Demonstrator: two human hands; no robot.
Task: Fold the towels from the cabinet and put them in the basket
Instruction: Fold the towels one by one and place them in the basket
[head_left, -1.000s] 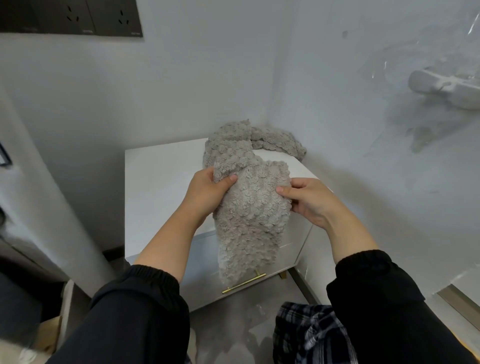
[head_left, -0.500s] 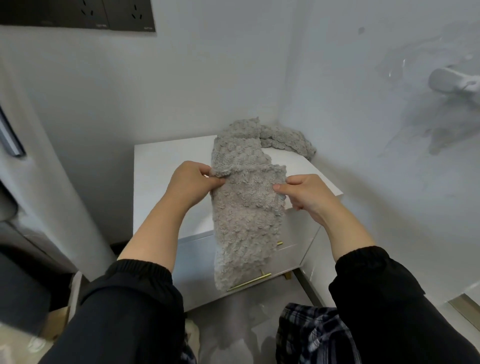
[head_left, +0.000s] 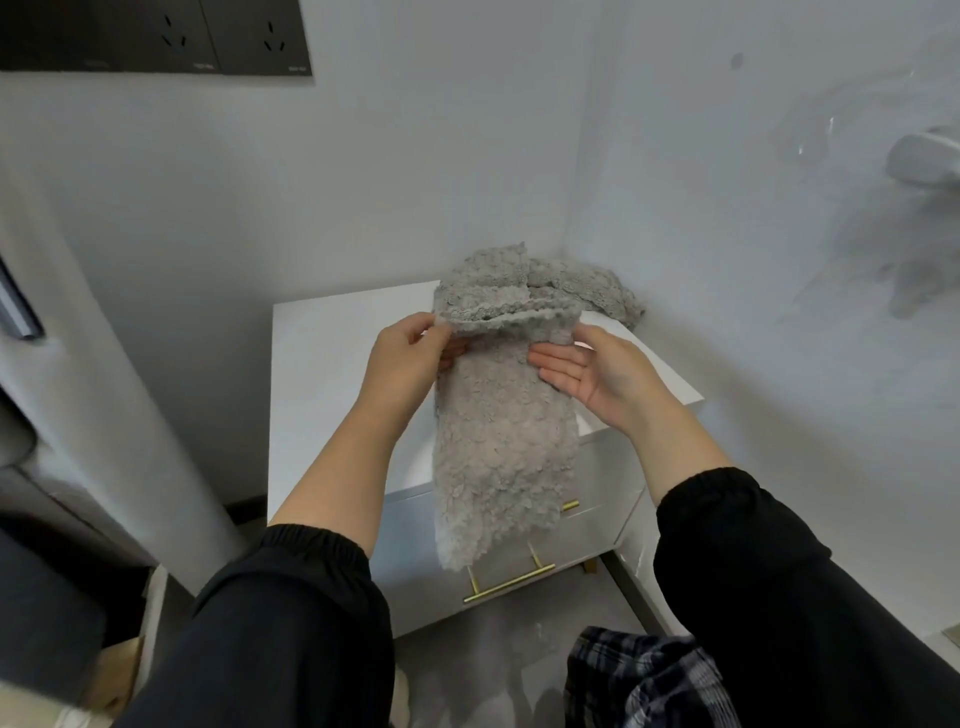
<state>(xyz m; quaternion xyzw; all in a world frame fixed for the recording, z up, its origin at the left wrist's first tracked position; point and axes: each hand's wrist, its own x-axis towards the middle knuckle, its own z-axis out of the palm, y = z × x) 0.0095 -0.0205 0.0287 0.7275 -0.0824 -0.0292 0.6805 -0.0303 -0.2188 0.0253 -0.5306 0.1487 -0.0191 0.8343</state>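
A grey fluffy towel (head_left: 504, 441) is held up in the middle of the frame, in front of the white cabinet (head_left: 332, 374). Its top edge is folded over. The rest is left to hang down so that it falls straight and flat.

The top left corner is pinched by the left hand (head_left: 405, 364). The fingers and thumb are closed on the cloth, so the towel cannot slip. The right hand (head_left: 608, 379) is kept flat, palm up. Its fingers (head_left: 550, 358) are straight and close together, and they are laid against the front of the towel near the top right. It looks as if the fold is being steadied and smoothed there, not gripped.

More grey cloth (head_left: 587, 286) is heaped at the back of the cabinet top, just behind the held towel, by the wall corner. Whether it is a second towel or part of the same one cannot be told.

The folding is judged to be only just begun. No basket is seen, so the putting away is not yet done.
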